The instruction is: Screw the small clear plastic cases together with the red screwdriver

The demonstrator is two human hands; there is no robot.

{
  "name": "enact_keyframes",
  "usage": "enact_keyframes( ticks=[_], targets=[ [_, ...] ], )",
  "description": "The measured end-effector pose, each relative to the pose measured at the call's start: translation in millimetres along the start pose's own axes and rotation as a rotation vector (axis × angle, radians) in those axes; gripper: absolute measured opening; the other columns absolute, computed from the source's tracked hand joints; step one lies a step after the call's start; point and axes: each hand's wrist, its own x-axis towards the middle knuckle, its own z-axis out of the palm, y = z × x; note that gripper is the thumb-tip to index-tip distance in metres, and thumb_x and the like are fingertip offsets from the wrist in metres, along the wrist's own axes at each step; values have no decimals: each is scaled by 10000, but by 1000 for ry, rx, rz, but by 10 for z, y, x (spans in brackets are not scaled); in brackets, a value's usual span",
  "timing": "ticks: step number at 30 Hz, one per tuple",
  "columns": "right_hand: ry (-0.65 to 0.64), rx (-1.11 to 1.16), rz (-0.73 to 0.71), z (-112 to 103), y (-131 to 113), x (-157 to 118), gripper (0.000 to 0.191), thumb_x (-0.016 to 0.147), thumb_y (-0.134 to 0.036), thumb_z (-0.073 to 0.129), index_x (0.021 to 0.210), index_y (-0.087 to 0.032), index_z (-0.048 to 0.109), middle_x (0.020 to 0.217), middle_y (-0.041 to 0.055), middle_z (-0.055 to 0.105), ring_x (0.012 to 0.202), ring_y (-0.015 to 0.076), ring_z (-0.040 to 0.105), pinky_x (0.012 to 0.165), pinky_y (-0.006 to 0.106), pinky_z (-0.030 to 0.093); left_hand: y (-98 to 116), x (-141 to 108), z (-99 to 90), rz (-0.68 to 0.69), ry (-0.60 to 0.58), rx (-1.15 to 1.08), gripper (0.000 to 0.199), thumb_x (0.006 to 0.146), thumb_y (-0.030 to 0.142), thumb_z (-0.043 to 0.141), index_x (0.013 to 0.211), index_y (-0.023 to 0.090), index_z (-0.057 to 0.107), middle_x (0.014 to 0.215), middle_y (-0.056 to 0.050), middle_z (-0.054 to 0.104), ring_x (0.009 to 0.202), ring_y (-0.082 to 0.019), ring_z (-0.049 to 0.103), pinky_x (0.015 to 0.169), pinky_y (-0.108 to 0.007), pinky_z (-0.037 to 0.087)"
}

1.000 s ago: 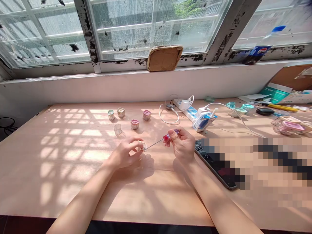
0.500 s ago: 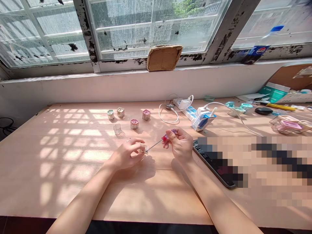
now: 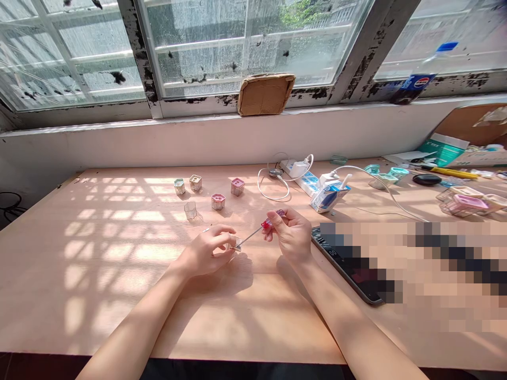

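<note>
At 11 o'clock from the hands, small boxy clear and pink-topped plastic cups stand apart on the pale wooden desk. The left hand holds a tiny clear plastic cube in a narrow fingertip pinch, and the thin steel shaft of a red-handled screwdriver reaches that cube, running toward 9 o'clock from the right hand, whose narrow grip holds the handle. At 3 o'clock, a black smartphone lies partly blurred.
</note>
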Motion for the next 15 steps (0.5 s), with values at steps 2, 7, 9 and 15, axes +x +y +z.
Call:
enact_keyframes(
  ticks=[2, 7, 9, 15],
  targets=[
    [4, 1, 0, 3, -2, 0, 520, 694, -647, 841, 683, -194, 586, 510, -16, 614, 373, 122, 551, 339, 240, 465, -12, -7, 6, 4, -2, 5, 99, 924, 214, 614, 972, 207, 701, 1231, -107, 655, 751, -108, 666, 653, -237, 586],
    [0, -19, -7, 2, -14, 1, 528, 699, -659, 831, 674, -194, 582, 504, -17, 617, 359, 117, 541, 339, 237, 458, -20, -13, 12, -6, -13, 28, 96, 924, 225, 616, 965, 207, 701, 1238, -113, 654, 820, -135, 688, 657, -240, 579],
    [-7, -31, -7, 1, -19, 0, 528, 707, -662, 824, 677, -197, 577, 504, -16, 620, 358, 119, 541, 342, 240, 460, -11, -11, 8, -14, -20, 25, 94, 926, 230, 614, 957, 205, 700, 1244, -116, 651, 825, -139, 691, 649, -240, 576],
    [-33, -36, -21, 13, -57, -21, 527, 698, -653, 835, 678, -204, 559, 504, -11, 628, 358, 124, 539, 353, 247, 450, 0, -8, 3, -29, -35, 6, 111, 934, 233, 610, 974, 198, 708, 1245, -126, 642, 842, -142, 695, 692, -255, 597]
  ],
)
